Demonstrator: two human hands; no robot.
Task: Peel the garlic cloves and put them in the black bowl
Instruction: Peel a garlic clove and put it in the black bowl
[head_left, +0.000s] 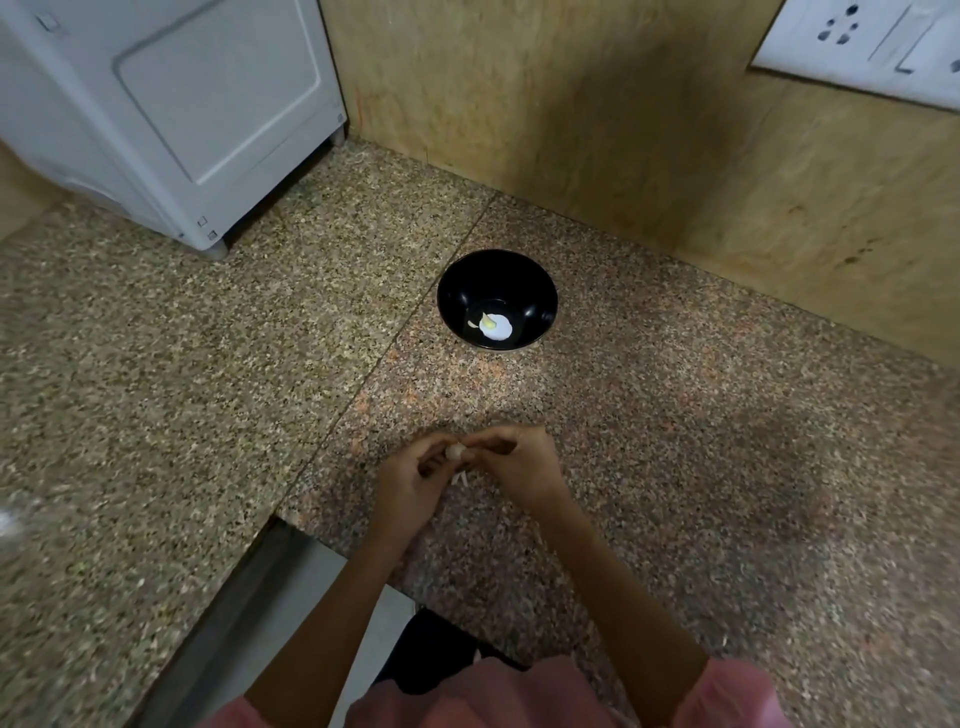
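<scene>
A black bowl (497, 275) stands on the speckled granite counter, with a peeled garlic clove (489, 324) lying in its bottom next to a bright glare spot. Nearer to me, both hands meet over the counter around a small pale garlic clove (455, 451). My left hand (410, 480) pinches the clove from the left. The fingertips of my right hand (519, 467) pinch it from the right. Bits of white garlic skin (460, 478) lie on the counter just under the hands.
A white appliance (171, 114) stands at the back left on the counter (208, 374). A tan wall (597, 130) runs behind the bowl, with a white socket plate (862, 47) at the top right. The counter's front edge steps inward at the lower left.
</scene>
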